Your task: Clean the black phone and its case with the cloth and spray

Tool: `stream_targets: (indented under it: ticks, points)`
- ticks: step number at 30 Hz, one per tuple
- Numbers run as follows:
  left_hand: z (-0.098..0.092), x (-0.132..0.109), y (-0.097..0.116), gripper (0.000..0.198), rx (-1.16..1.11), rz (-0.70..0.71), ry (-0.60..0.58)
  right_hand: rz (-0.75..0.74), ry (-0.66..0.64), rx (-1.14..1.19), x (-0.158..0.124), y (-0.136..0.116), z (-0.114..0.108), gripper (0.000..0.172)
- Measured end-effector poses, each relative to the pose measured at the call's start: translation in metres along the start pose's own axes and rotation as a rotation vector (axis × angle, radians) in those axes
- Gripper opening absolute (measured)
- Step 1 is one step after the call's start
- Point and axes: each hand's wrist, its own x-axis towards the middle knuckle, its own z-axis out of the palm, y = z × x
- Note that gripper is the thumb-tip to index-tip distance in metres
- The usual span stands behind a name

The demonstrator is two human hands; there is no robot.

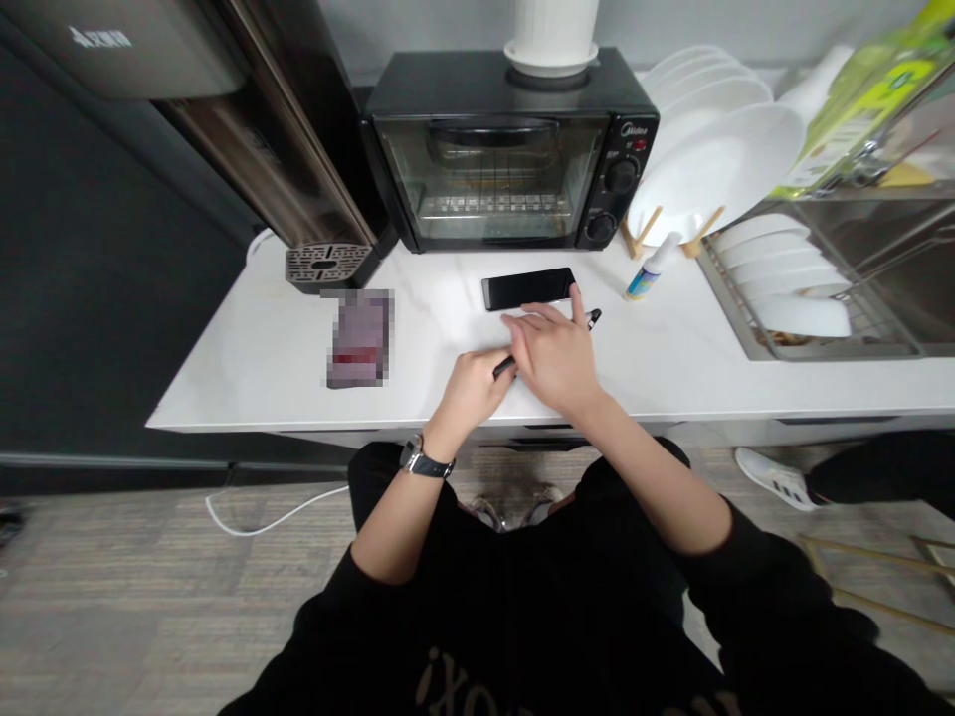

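Blk shirt [514,612], print [454,683] cut off; L hand [474,386] grips blk item [504,367], mostly hidden under R hand [556,356] (grip: can't tell).

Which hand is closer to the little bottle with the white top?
Right. The right hand is left of the bottle, not touching it; the left hand is farther left and lower in the picture.

Your head camera looks forward and steeply down from just before the counter [261,348], at close range, covering its top and the floor [111,597] below.
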Motion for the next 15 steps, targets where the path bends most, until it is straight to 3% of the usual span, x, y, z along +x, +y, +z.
stream_targets:
  ticks: [3, 5, 9, 15]
  points:
    - [0.003, 0.000, -0.007, 0.022, 0.074, 0.008, 0.009, -0.081, -0.034, -0.013, 0.001, -0.021, 0.004, 0.050]
    - [0.003, -0.001, -0.009, 0.022, 0.081, 0.012, 0.005, -0.129, -0.056, -0.009, 0.003, -0.022, 0.004, 0.051]
    - [0.000, -0.001, -0.002, 0.022, 0.031, 0.009, 0.013, -0.158, -0.082, -0.009, 0.007, 0.003, -0.001, 0.050]
    - [0.000, 0.000, 0.007, 0.030, -0.142, -0.002, 0.046, -0.005, -0.014, -0.007, 0.009, 0.051, -0.007, 0.052]
